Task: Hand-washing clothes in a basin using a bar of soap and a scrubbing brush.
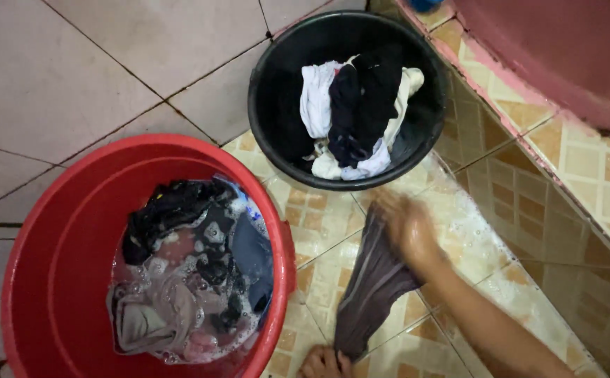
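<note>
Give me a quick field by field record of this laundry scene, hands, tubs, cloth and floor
right hand: blurred, gripping top of grey garment
left hand: at bottom edge, on the garment's lower end
garment: stretched flat on wet tiled floor
red tub: soapy water, dark and grey clothes soaking
black basin: white and dark clothes piled, no suds visible

A wet, dark grey-brown cloth garment (pixel 373 283) lay stretched out on the soapy tiled floor (pixel 319 217), running slantwise from upper right to lower left. It was long and narrow, creased lengthwise into soft folds with paler streaks along them. Its upper end was gripped by the blurred right hand (pixel 406 227); its lower end was pinned at the left hand (pixel 324 362) near the frame's bottom edge.
</note>
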